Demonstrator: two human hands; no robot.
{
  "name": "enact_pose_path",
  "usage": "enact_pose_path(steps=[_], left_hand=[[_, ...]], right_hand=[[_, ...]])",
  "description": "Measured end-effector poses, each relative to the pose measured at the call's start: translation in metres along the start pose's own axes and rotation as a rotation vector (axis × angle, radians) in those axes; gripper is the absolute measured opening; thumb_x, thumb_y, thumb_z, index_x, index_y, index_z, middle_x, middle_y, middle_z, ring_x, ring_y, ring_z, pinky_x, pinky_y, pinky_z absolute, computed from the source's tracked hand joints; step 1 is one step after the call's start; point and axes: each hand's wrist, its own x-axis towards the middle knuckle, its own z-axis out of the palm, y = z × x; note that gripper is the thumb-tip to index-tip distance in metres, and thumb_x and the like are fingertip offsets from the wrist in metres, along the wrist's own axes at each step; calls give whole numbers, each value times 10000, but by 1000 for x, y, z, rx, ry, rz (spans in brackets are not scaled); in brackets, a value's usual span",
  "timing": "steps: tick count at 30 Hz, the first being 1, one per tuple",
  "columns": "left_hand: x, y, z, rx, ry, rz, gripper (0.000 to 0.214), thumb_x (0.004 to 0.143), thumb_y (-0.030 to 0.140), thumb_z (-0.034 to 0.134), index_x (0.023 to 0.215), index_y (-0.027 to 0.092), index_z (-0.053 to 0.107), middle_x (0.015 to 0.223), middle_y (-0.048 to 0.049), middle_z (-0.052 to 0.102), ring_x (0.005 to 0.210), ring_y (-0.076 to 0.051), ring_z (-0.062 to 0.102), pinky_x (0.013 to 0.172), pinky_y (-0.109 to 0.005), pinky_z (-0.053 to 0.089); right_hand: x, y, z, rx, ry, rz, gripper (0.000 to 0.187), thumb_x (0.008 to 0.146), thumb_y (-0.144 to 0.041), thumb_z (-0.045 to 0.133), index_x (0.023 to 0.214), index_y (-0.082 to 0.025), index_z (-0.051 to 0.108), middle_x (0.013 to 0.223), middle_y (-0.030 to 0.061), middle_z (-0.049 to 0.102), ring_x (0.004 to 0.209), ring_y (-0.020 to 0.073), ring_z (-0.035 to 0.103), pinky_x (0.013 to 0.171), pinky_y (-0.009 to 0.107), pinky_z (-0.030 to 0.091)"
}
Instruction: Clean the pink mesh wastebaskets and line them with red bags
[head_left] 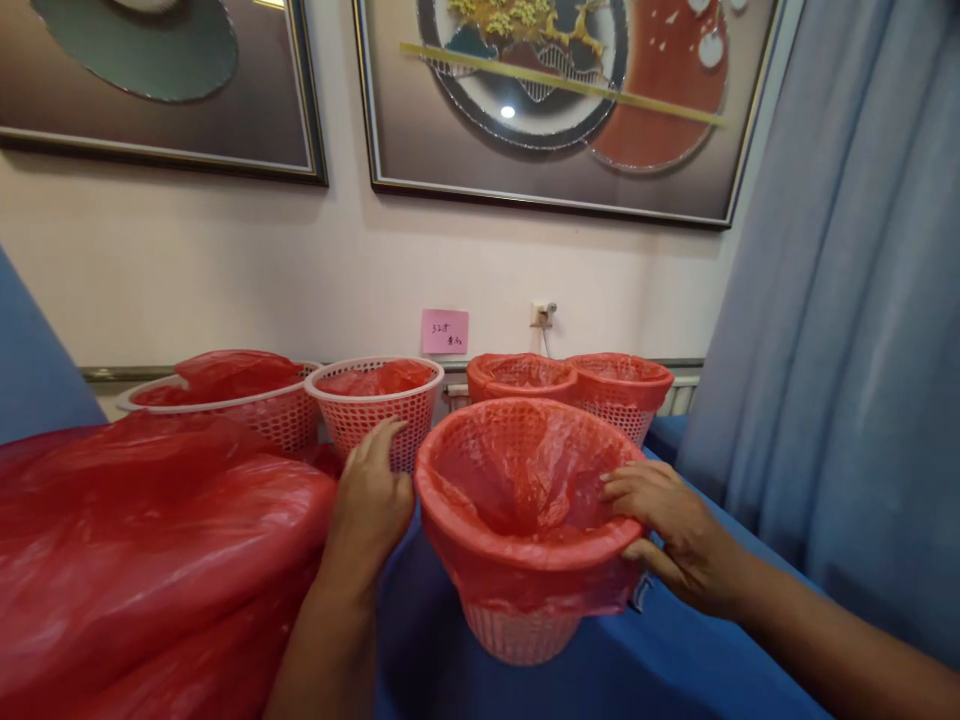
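A white perforated wastebasket [523, 632] stands in front of me, lined with a red plastic bag [525, 545] folded down over its rim. On its right side, my right hand [667, 525] grips the lined rim, fingers inside and thumb outside. My left hand [373, 490] is raised just left of this basket, with fingers curved, thumb apart and nothing held. Behind the left hand is another white wastebasket [375, 398] with a red bag inside and its rim bare. A large heap of red plastic bags [172, 560] lies left of my left forearm.
At the back left is a wide white basket [292, 415] with red plastic in it. Two red-lined baskets, one nearer the middle [521, 375] and one at the right [622, 400], stand behind. Blue cloth [712, 650] covers the surface; a blue curtain [847, 300] hangs right.
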Motion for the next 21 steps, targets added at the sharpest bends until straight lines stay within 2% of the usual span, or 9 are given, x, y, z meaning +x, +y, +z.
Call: enact_pose_path(steps=[2, 4, 5, 7, 10, 13, 15, 18, 21], left_hand=[[-5, 12, -6, -39, 138, -5, 488, 791, 68, 503, 1245, 209, 616, 1395, -106, 636, 1348, -305, 561, 1175, -535, 419], [-14, 32, -12, -134, 215, -6, 411, 872, 112, 503, 1244, 243, 617, 1360, -59, 659, 1303, -261, 601, 1153, -475, 458], [-19, 42, -14, -188, 205, 18, 369, 905, 144, 511, 1241, 254, 620, 1331, -44, 676, 1271, -245, 623, 1130, -449, 483], [-28, 62, -15, -272, 99, 120, 311, 942, 193, 525, 1228, 258, 629, 1278, -33, 702, 1213, -223, 655, 1087, -409, 516], [-36, 77, -7, -267, -84, 269, 272, 951, 205, 531, 1194, 241, 648, 1201, -47, 738, 1134, -218, 688, 1036, -398, 540], [-34, 76, 5, -183, -154, 308, 261, 927, 187, 531, 1149, 212, 665, 1131, -73, 759, 1073, -234, 706, 991, -418, 557], [-32, 72, 11, -148, -173, 299, 263, 910, 168, 522, 1127, 202, 667, 1110, -82, 761, 1047, -236, 712, 960, -419, 570], [-29, 68, 13, -140, -182, 282, 268, 905, 147, 505, 1116, 201, 661, 1095, -80, 758, 1020, -227, 713, 922, -406, 583], [-28, 67, 11, -137, -188, 278, 264, 904, 140, 504, 1112, 198, 657, 1081, -79, 756, 1000, -220, 714, 907, -396, 588]], right_hand=[[5, -15, 6, -74, 35, 27, 271, 1013, -451, 519, 1094, -211, 616, 1044, 90, 733, 1058, 261, 673, 1036, 505, 450], [14, -30, 13, -144, 36, 74, 204, 1008, -396, 543, 1026, -207, 620, 984, 87, 735, 987, 258, 682, 980, 491, 465], [18, -38, 15, -167, 24, 95, 191, 1010, -379, 542, 1001, -205, 621, 957, 87, 734, 952, 256, 682, 943, 480, 475], [25, -49, 16, -177, -6, 123, 213, 1012, -382, 530, 1039, -196, 628, 980, 102, 734, 955, 266, 677, 913, 472, 485], [30, -49, 4, -116, 3, 87, 474, 1004, -511, 488, 1334, -177, 555, 1335, 179, 633, 1227, 328, 593, 1034, 535, 446], [33, -17, -19, -56, 55, 27, 630, 1004, -622, 361, 1487, -230, 457, 1595, 165, 389, 1431, 363, 422, 1139, 597, 347], [36, 15, -31, -52, 68, 21, 631, 1009, -635, 308, 1492, -264, 472, 1619, 137, 363, 1473, 370, 367, 1170, 625, 290], [39, 59, -34, -36, -79, 53, 610, 1021, -632, 294, 1479, -287, 499, 1575, 110, 455, 1507, 338, 324, 1190, 627, 258], [38, 82, -22, 15, -288, 49, 575, 1037, -615, 288, 1328, -271, 646, 1336, 88, 681, 1355, 276, 538, 1145, 536, 378]])
